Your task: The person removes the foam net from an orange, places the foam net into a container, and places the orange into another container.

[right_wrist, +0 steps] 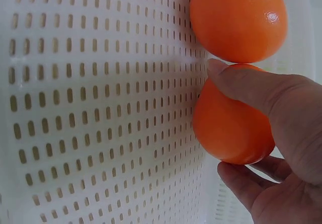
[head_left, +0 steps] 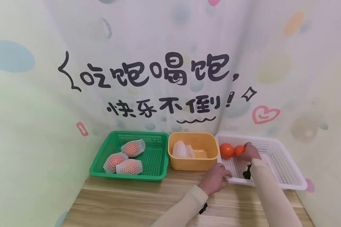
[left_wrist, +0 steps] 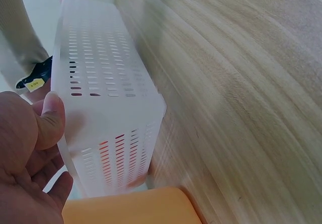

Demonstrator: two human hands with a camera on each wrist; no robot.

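Note:
My right hand [head_left: 250, 152] reaches into the white perforated basket [head_left: 292, 167] and grips a smooth, round orange-red fruit [right_wrist: 231, 121], thumb on one side and fingers on the other. A second orange-red fruit [right_wrist: 239, 20] lies right beside it, toward the basket's left wall in the head view. At the basket's front left corner, my left hand [head_left: 214, 178] holds the rim. In the left wrist view its thumb [left_wrist: 52, 121] presses the outer face while the other fingers go behind the rim.
Left of the white basket stands a yellow-orange bin [head_left: 193, 164] with white foam net sleeves [head_left: 179, 149] inside. Further left, a green basket [head_left: 156, 176] holds three net-wrapped fruits [head_left: 129, 166]. All stand on a wood-grain table [head_left: 125, 201] against a printed wall [head_left: 147, 37].

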